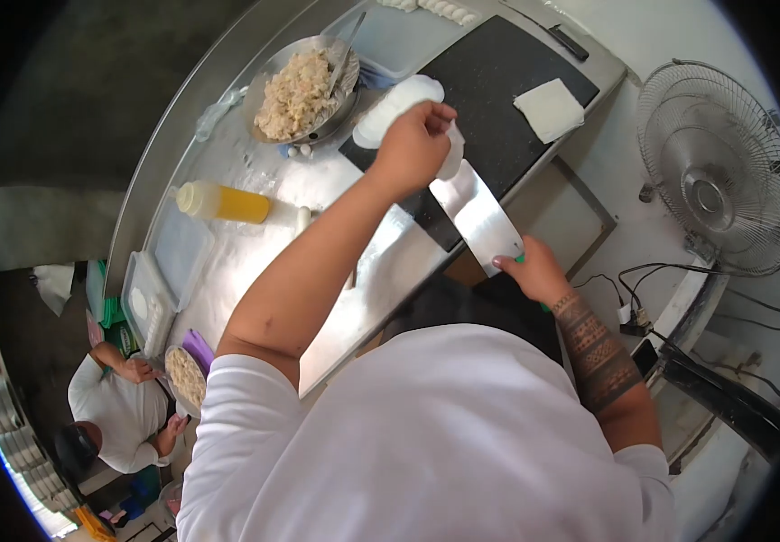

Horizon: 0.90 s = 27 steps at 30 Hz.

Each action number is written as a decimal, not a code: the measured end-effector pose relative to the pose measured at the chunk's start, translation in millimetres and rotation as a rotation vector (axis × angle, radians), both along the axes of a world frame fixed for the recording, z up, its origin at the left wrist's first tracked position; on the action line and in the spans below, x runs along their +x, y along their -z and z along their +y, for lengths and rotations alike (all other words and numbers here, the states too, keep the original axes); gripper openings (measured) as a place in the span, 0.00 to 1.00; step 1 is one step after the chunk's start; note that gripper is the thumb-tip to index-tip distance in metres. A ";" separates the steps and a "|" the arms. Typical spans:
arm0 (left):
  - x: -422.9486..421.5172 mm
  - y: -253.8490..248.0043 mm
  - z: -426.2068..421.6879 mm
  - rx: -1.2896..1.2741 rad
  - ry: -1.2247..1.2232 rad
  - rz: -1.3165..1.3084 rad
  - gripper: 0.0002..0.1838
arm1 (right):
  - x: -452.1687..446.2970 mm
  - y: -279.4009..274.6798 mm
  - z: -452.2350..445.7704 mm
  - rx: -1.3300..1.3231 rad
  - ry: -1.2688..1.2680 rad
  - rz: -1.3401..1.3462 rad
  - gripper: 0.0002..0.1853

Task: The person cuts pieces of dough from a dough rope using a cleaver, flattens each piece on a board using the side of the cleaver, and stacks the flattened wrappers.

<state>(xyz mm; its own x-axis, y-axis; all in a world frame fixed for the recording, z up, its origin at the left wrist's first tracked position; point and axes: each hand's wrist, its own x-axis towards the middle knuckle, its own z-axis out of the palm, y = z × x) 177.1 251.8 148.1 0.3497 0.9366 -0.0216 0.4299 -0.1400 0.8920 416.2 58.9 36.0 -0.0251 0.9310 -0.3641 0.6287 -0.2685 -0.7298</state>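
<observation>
My left hand point(414, 144) is closed, its fingers curled at a thin white dough wrapper point(452, 157) over the black board point(498, 77). Just behind the fingers lie more round wrappers point(399, 107), overlapping each other. My right hand point(534, 273) grips the green handle of a wide-bladed cleaver point(478, 214). The blade reaches across the board's near edge, and its far end meets the wrapper by my left hand. What lies under my left palm is hidden. A square stack of white wrappers point(550, 110) rests on the board's right part.
A metal bowl point(351, 79) of filling with a spoon stands behind the board. On the steel table are a yellow squeeze bottle point(223, 202) and plastic trays point(151, 303). A standing fan point(710, 172) is at right. Another person point(128, 406) works at lower left.
</observation>
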 end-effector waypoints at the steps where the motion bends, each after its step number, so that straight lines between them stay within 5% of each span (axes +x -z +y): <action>1: 5.7 -21.0 8.4 -0.032 -0.032 -0.069 0.20 | 5.1 0.4 -4.5 0.009 0.053 0.003 0.29; 6: 23.5 -41.2 94.0 0.015 -0.152 -0.225 0.20 | 42.3 -8.1 -2.7 -0.025 0.244 0.218 0.28; 11: 10.5 83.1 173.9 0.248 -0.327 0.460 0.18 | 80.4 -36.0 36.6 -0.205 0.299 0.295 0.24; 13: 2.4 115.2 171.8 0.263 -0.491 0.328 0.17 | 103.9 -32.3 52.1 -0.098 0.196 0.261 0.23; 17: -2.6 110.0 110.6 0.331 -0.706 0.185 0.17 | 133.5 -35.2 89.7 -0.149 0.094 0.333 0.19; 27: -72.0 125.7 -124.3 0.244 -1.180 0.537 0.17 | 76.1 -35.3 205.4 -0.250 -0.441 0.417 0.16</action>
